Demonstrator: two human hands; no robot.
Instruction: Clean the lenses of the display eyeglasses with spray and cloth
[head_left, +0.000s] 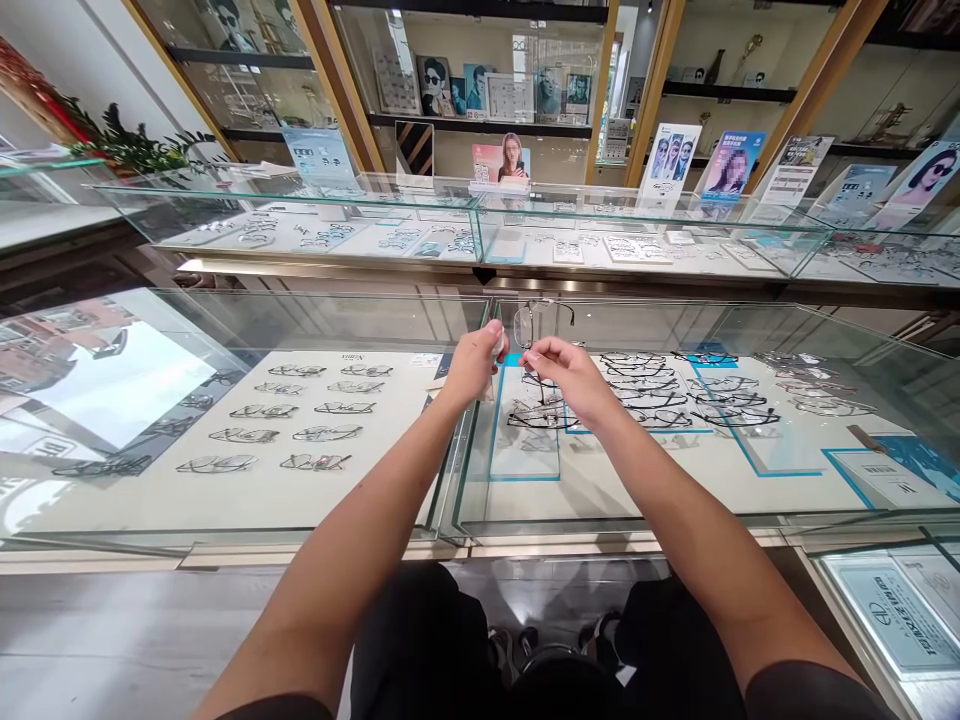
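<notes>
My left hand (pixel 474 364) is closed, thumb uppermost, above the seam between two glass display cases. A small whitish bit shows at its fingers; what it is I cannot make out. Close by on the right, my right hand (pixel 571 378) has thumb and forefinger pinched together. Whatever lies in that pinch is too small to name. Just beyond its fingertips is a pair of thin-rimmed eyeglasses (pixel 523 326) with a dark temple; whether my fingers touch it I cannot tell. Beneath the right hand, a dark-framed pair of eyeglasses (pixel 517 420) shows through the glass.
The left display case (pixel 315 510) holds rows of eyeglasses, as does the right display case (pixel 637 505), which has blue-edged panels. Behind stands a raised glass counter (pixel 330 262) with cards and posters. A framed notice (pixel 892 620) lies at the lower right.
</notes>
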